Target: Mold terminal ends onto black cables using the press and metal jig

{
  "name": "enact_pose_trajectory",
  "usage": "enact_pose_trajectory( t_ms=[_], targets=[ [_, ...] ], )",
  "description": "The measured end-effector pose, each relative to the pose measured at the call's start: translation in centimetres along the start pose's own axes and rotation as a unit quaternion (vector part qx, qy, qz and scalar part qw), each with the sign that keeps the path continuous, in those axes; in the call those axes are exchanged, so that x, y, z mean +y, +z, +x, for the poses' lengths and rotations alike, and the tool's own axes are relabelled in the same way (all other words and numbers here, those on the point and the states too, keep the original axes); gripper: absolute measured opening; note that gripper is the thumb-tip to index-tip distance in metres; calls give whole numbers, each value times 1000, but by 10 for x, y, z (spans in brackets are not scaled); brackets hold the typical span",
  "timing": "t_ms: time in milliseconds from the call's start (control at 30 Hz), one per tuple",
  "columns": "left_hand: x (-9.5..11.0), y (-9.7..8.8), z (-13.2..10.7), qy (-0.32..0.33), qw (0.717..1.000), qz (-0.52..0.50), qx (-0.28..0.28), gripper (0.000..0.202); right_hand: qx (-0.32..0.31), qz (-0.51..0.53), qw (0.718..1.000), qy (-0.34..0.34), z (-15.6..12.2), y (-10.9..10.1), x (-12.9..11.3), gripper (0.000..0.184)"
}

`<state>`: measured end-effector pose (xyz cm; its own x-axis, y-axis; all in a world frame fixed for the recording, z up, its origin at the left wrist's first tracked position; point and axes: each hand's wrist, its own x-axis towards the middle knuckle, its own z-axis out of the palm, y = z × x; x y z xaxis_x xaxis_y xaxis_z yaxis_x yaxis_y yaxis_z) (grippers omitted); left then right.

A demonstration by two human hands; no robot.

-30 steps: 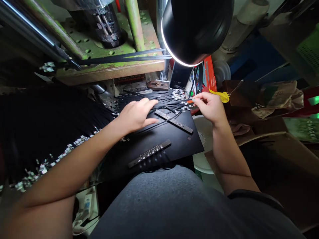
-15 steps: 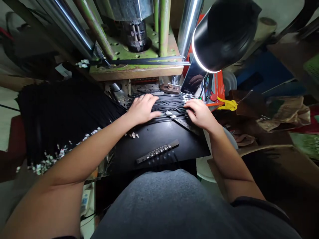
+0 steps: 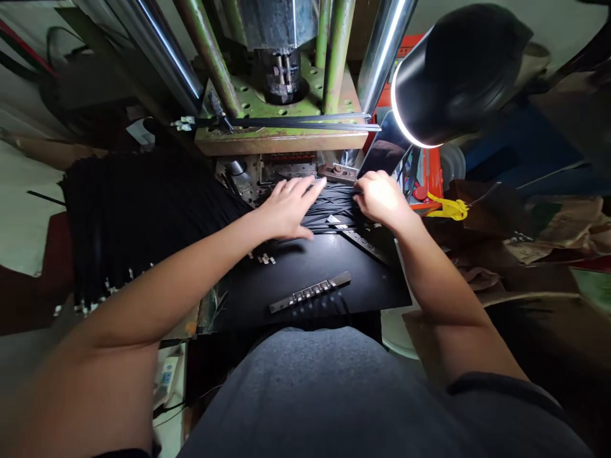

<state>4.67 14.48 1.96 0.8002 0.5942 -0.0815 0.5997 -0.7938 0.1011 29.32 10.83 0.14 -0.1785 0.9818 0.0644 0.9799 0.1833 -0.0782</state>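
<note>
Head view. The left hand [image 3: 289,207] lies palm down, fingers spread wide and flat, pressing on a fan of thin black straps [image 3: 334,208] at the far edge of the black worktop [image 3: 305,267]. The right hand [image 3: 382,200] rests on the right ends of the same straps. Its fingers are curled over them, but whether they pinch a strap cannot be told. A slotted bar [image 3: 310,292] lies near the front edge of the worktop, well apart from both hands. A second bar [image 3: 368,243] lies just beneath the right wrist, toward the right edge. Small metal clips [image 3: 265,259] sit below the left wrist. Behind the far edge stands a green press [image 3: 281,130]. A black lamp [image 3: 453,70] hangs above the right hand. A large heap of straps [image 3: 143,210] fills the area left of the worktop.
</note>
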Motion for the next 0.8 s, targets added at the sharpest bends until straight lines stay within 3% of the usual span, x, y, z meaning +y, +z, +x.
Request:
enact_pose_trajectory(
  t_ms=[33,100,167,267,400,500,600,667,733,800],
  targets=[
    [-1,3,-4,12,999,13,-34,120,-10,16,999,-30,-10,-1,1,45],
    [-8,12,-2,15,997,32,-72,133,-25,50,993,-105,-21,4,-6,77],
    [-21,21,11,4,997,38,-72,128,-27,60,987,-146,-17,12,-23,103],
    [-40,24,35,-30,995,39,-84,115,-34,47,993,-106,13,22,-50,113],
    [-42,17,42,-37,991,62,-114,84,-110,32,991,-75,49,22,-59,98],
    [-33,13,30,-39,990,78,-110,64,-131,12,987,-91,57,19,-60,77],
    [-25,10,20,-57,990,87,-93,49,-152,-9,983,-99,61,13,-65,69],
    [-25,8,12,-81,991,82,-71,50,-197,-12,975,-105,67,7,-68,61],
    [-29,4,-1,-119,989,65,-61,68,-245,-13,963,-111,72,1,-72,49],
    [-39,1,-22,-172,979,49,-98,86,-272,-17,956,-108,76,-2,-75,42]
  ],
)
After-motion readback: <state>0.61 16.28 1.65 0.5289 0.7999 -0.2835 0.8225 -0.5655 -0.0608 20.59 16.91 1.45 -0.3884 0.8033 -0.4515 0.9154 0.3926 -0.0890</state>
